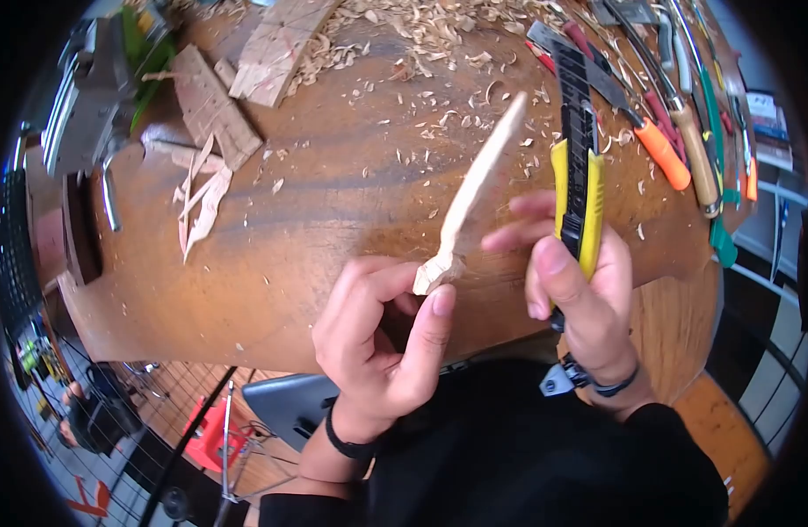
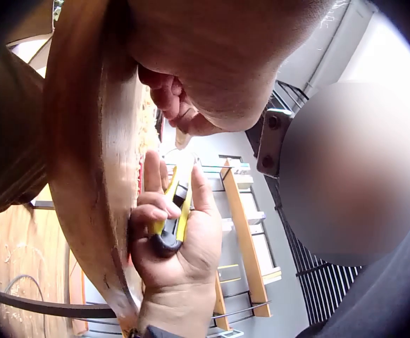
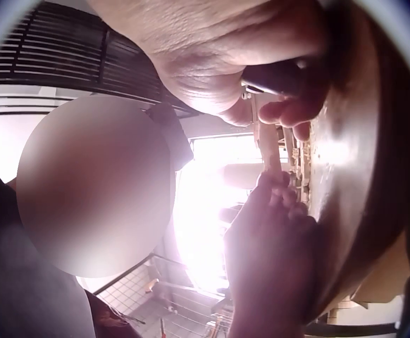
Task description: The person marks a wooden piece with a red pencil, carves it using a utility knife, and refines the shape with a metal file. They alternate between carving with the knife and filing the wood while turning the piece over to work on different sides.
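My left hand (image 1: 382,338) pinches the thick, faceted end of a pale carved wood piece (image 1: 477,186) between thumb and fingers; its long tapered part points up and away over the table. To its right, my right hand (image 1: 588,285) holds a yellow and black utility knife (image 1: 578,189), blade end pointing away, with some fingers extended towards the wood. In the left wrist view the right hand (image 2: 180,246) has the knife (image 2: 170,236) against its palm. The right wrist view shows the left hand (image 3: 272,246) on the wood piece (image 3: 269,144), below the right hand (image 3: 240,56).
Wood shavings (image 1: 430,31) cover the far part of the brown table (image 1: 316,220). Carving tools, one with an orange handle (image 1: 663,158), lie at the right. Flat boards (image 1: 215,105) and split wood pieces (image 1: 206,206) lie left, near a metal vise (image 1: 92,105).
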`<state>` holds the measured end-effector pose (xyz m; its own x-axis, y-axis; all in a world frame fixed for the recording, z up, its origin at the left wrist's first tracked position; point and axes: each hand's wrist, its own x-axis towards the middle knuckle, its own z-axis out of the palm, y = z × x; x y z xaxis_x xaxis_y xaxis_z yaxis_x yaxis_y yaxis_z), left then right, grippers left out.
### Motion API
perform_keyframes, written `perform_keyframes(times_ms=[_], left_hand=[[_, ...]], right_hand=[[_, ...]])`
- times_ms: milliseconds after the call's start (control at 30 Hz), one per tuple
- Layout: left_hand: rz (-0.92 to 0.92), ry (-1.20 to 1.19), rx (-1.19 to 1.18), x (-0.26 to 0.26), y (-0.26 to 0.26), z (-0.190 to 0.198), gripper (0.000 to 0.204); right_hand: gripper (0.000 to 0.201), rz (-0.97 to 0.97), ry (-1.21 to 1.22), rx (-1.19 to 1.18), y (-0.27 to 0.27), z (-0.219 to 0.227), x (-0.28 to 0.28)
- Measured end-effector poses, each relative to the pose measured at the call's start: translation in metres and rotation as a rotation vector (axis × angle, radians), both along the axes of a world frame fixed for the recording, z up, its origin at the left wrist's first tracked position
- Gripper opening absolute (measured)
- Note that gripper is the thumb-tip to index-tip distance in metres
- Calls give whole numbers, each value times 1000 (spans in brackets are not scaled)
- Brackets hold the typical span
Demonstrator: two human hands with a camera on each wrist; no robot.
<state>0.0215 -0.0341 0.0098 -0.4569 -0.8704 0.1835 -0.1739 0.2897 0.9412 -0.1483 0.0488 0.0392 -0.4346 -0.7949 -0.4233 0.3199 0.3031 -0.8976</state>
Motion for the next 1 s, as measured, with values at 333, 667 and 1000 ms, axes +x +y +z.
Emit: perform_keyframes(times_ms=[333,667,1000], left_hand=[[-68,-3,-8,3,24,2,34],[7,-126,-328,-4,38,-6,46],[-8,-127,-447,-7,36,-6,44]], right_hand=[[42,-58,-43,-227,6,-18,19],[32,-12,-60,-341,10,-24,14],[20,3,-3,-353,11,-28,13]])
